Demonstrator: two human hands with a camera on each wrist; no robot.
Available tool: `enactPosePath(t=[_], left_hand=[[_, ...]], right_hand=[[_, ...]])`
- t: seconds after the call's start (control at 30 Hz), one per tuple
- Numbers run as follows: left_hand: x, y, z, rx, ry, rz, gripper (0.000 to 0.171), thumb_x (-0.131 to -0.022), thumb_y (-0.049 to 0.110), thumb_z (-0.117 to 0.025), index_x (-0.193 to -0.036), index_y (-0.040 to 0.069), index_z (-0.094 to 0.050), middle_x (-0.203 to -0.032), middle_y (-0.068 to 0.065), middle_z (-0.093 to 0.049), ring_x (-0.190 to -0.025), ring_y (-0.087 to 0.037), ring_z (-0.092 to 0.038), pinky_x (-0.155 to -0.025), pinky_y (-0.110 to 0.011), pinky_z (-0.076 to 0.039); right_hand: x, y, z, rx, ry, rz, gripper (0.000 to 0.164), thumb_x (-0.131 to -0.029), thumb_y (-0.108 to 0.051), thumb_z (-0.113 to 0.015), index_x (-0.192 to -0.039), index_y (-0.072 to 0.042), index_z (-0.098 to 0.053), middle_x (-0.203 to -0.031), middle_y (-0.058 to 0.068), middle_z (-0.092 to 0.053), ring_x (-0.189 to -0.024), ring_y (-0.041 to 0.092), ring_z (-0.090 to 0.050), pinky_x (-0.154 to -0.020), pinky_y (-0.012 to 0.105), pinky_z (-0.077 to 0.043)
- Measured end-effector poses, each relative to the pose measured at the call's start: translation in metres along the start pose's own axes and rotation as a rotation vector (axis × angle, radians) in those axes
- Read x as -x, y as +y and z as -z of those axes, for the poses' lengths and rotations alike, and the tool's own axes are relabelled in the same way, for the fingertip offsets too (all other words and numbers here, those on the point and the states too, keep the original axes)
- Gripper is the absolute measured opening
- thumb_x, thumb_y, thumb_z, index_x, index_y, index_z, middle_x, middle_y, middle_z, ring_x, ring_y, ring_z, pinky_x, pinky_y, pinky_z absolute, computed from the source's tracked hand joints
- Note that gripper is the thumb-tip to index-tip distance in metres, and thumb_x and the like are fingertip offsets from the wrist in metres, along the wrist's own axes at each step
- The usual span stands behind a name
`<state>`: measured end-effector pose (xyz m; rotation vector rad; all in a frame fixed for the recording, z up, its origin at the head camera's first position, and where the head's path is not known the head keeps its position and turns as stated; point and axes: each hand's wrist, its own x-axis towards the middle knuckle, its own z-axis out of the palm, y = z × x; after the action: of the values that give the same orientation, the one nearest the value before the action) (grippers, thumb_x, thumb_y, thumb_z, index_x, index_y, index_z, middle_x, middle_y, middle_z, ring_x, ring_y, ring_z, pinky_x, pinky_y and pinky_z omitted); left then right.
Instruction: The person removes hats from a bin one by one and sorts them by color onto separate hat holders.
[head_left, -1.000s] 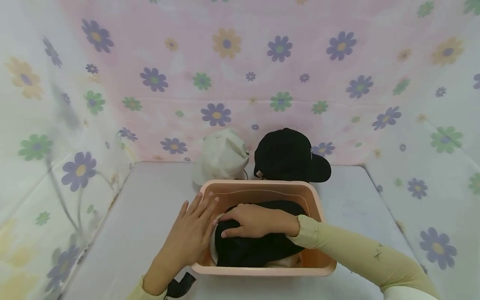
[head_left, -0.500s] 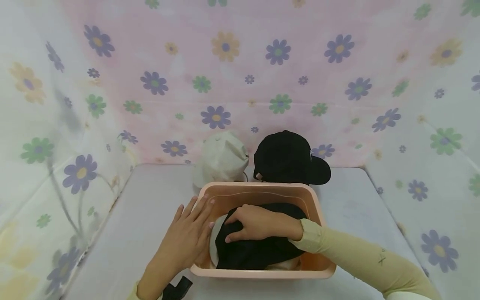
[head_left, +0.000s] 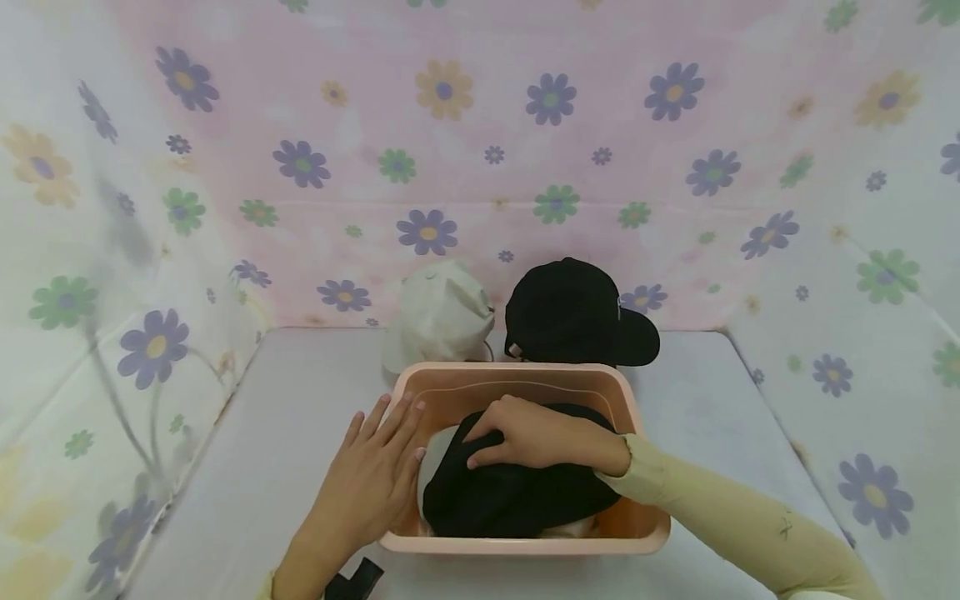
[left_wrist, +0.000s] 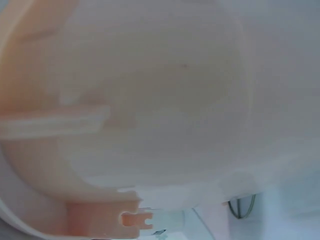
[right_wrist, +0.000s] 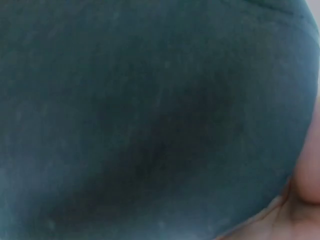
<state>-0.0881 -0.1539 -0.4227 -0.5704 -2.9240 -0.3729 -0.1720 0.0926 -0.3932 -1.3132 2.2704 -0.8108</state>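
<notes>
A peach plastic bin (head_left: 525, 546) holds a black cap (head_left: 495, 504) on top of pale headwear (head_left: 435, 457), which shows at the left and along the front. My right hand (head_left: 536, 433) reaches in from the right and grips the black cap, thumb and forefinger spread over a fold of its cloth. Dark cloth (right_wrist: 150, 110) fills most of the right wrist view, with part of the hand at the lower right. My left hand (head_left: 367, 479), fingers straight, rests against the bin's left rim. The left wrist view is blurred and shows the bin's pale wall (left_wrist: 165, 125).
Behind the bin stand a white cap (head_left: 438, 317) and another black cap (head_left: 566, 312) with its brim to the right. A black strap-like piece (head_left: 356, 579) shows by the left wrist. Flowered cloth (head_left: 480, 167) walls in the white table (head_left: 300, 367).
My right hand has shifted slightly right and upward, its forefinger drawn in, and the black cap's cloth has bunched under it. More of the pale headwear shows at left. The left hand stays at the rim.
</notes>
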Motion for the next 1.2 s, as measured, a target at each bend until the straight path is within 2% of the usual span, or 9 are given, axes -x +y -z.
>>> enactPosePath(t=[0.3,0.53,0.8,0.93,1.07,1.17,1.2], left_hand=[[-0.002,0.002,0.0,0.019,-0.008,-0.036,0.056,-0.108,0.036,-0.047,-0.156,0.008,-0.041,-0.164,-0.009,-0.033,-0.154,-0.033,-0.026,-0.121,-0.063,-0.022],[-0.001,0.002,-0.001,0.039,0.019,-0.026,0.056,-0.107,0.034,-0.05,-0.156,0.009,-0.041,-0.165,-0.009,-0.031,-0.154,-0.034,-0.025,-0.12,-0.063,-0.022],[-0.002,0.002,-0.001,0.0,0.02,-0.024,0.056,-0.106,0.033,-0.051,-0.156,0.009,-0.042,-0.164,-0.01,-0.033,-0.153,-0.036,-0.027,-0.12,-0.064,-0.023],[-0.002,0.001,-0.001,-0.001,0.02,-0.019,0.056,-0.107,0.034,-0.049,-0.156,0.009,-0.041,-0.164,-0.01,-0.033,-0.153,-0.036,-0.027,-0.12,-0.063,-0.022],[-0.002,0.0,-0.001,0.002,0.021,-0.018,0.056,-0.107,0.033,-0.048,-0.157,0.01,-0.039,-0.165,-0.009,-0.032,-0.153,-0.037,-0.026,-0.12,-0.063,-0.022],[-0.002,0.0,-0.002,0.011,0.024,-0.015,0.056,-0.107,0.033,-0.047,-0.157,0.011,-0.038,-0.165,-0.008,-0.031,-0.153,-0.037,-0.026,-0.12,-0.063,-0.022],[-0.002,0.0,-0.002,0.016,0.025,-0.014,0.056,-0.107,0.034,-0.047,-0.157,0.011,-0.038,-0.165,-0.008,-0.031,-0.153,-0.037,-0.026,-0.12,-0.063,-0.022]], right_hand=[[0.014,-0.003,0.01,-0.014,0.078,-0.012,0.026,-0.094,-0.019,-0.075,-0.118,-0.012,-0.078,-0.111,-0.003,-0.077,-0.096,-0.001,-0.069,-0.084,0.017,-0.055],[0.022,-0.001,0.022,-0.059,0.112,0.009,0.028,-0.095,-0.017,-0.073,-0.122,-0.011,-0.076,-0.115,-0.001,-0.076,-0.096,0.001,-0.069,-0.079,0.019,-0.057],[0.037,-0.003,0.038,-0.093,0.173,-0.024,0.03,-0.096,-0.023,-0.072,-0.124,-0.013,-0.075,-0.121,0.0,-0.074,-0.11,0.01,-0.068,-0.09,0.024,-0.057],[0.045,-0.005,0.046,-0.102,0.201,-0.019,0.031,-0.096,-0.02,-0.071,-0.126,-0.011,-0.074,-0.124,0.003,-0.073,-0.115,0.016,-0.067,-0.092,0.026,-0.056],[0.05,-0.008,0.058,-0.135,0.228,0.001,0.029,-0.096,-0.015,-0.071,-0.125,-0.01,-0.074,-0.121,0.005,-0.074,-0.088,0.012,-0.069,-0.075,0.021,-0.055],[0.054,-0.01,0.067,-0.159,0.242,0.001,0.028,-0.096,-0.013,-0.071,-0.123,-0.011,-0.075,-0.117,0.004,-0.075,-0.08,0.008,-0.066,-0.068,0.022,-0.052],[0.056,-0.01,0.071,-0.163,0.246,0.002,0.028,-0.096,-0.013,-0.071,-0.123,-0.011,-0.075,-0.116,0.003,-0.076,-0.082,0.008,-0.066,-0.07,0.022,-0.052]])
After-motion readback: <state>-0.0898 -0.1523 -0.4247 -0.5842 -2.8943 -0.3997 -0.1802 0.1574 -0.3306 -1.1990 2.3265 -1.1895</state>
